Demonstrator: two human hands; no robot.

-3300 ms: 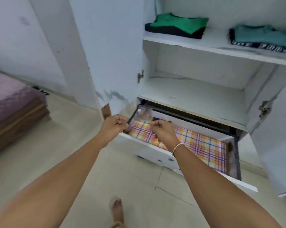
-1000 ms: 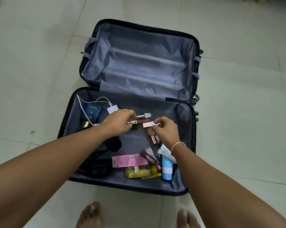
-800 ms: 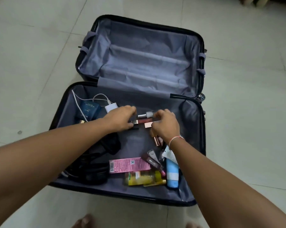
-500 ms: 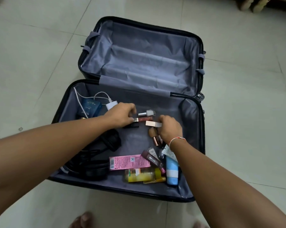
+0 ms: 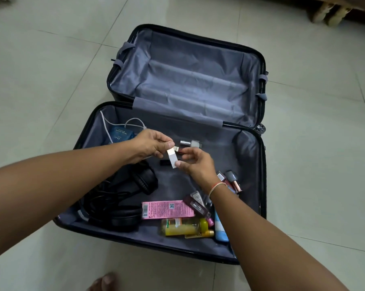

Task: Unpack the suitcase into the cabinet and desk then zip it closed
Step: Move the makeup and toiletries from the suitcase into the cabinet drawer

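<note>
White tube (image 5: 172, 159) between both grips
</note>
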